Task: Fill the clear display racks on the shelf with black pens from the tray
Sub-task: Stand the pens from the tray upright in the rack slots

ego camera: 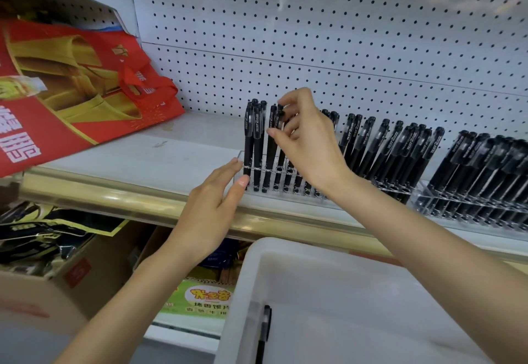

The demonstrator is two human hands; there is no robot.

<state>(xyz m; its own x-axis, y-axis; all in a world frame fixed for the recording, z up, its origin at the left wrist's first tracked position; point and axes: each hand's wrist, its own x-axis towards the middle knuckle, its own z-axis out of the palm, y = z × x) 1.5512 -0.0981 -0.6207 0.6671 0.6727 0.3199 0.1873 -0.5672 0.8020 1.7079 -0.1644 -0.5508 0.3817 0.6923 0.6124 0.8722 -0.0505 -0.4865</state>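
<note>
Clear display racks stand in a row on the white shelf, each holding several upright black pens. The leftmost rack (258,189) is partly filled, and my left hand (213,209) rests against its left end with straight fingers. My right hand (307,140) is above that rack and pinches the cap end of a black pen (278,123) that stands among the others. Two more racks (400,186) (471,206) to the right are full of pens. Below the shelf sits the white tray (343,278), with one black pen (264,332) lying along its left wall.
A red and gold bag (71,92) lies on the shelf at the left. White pegboard (343,35) backs the shelf. A gold rail (128,200) runs along the shelf's front edge. Boxes and packaged goods (57,249) fill the lower level at the left.
</note>
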